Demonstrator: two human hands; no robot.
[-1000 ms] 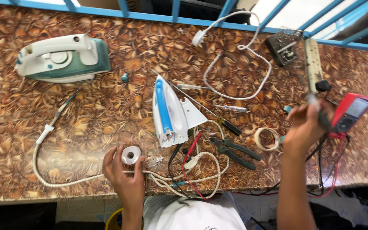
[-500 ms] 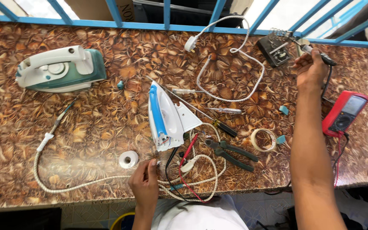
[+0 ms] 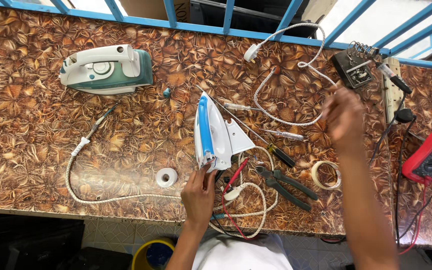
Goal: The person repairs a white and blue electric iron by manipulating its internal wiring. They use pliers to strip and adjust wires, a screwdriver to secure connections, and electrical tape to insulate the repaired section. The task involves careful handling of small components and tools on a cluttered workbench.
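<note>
Head view, left to right: a green and white iron (image 3: 106,69) lies far left on the worktop (image 3: 26,150). Mid-worktop, the blue and white iron (image 3: 215,134) lies on its side, long axis near-to-far, pointed tip away. The left hand (image 3: 199,192) touches its near end, fingers (image 3: 207,170) apart. Green-handled pliers (image 3: 283,186) lie just right. The right hand (image 3: 345,116) hovers blurred; grip unclear.

We're at a glossy countertop (image 3: 36,150) with a brown leaf pattern. Blue metal bars (image 3: 286,20) run along its far edge, daylight behind them. Pale patterned tiles (image 3: 121,232) sit below the near edge.
</note>
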